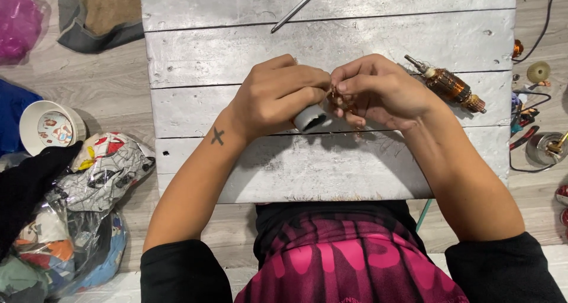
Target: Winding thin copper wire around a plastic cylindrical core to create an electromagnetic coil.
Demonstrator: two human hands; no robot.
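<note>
Grey tube [312, 118] sits in the left hand [278, 96], clamped between thumb and curled fingers, its open end facing the camera, over the middle of the surface [331, 167]. The right hand [378, 90] is pressed close against the left, fingertips pinched together on thin coppery wire [340, 100] right at the tube's far side; whether the wire touches the tube cannot be told. Both hands hover just above the surface, a board of pale, worn planks.

To the right of the hands, apart from them, a motor armature [451, 85] with copper windings lies tilted on the surface, shaft pointing up-left. A thin metal rod [299, 7] lies slanted near the top edge.

On the floor at the right are red-handled pliers [523, 137], a black cable [541, 31], a small pale wheel [538, 72] and a metal cup-shaped part [544, 148]. At the left, a white bowl [44, 125] stands beside a clear bag [89, 208] of colourful cloth, with a pink bag [18, 19] in the far corner. The left wrist bears a small cross mark [218, 136].
</note>
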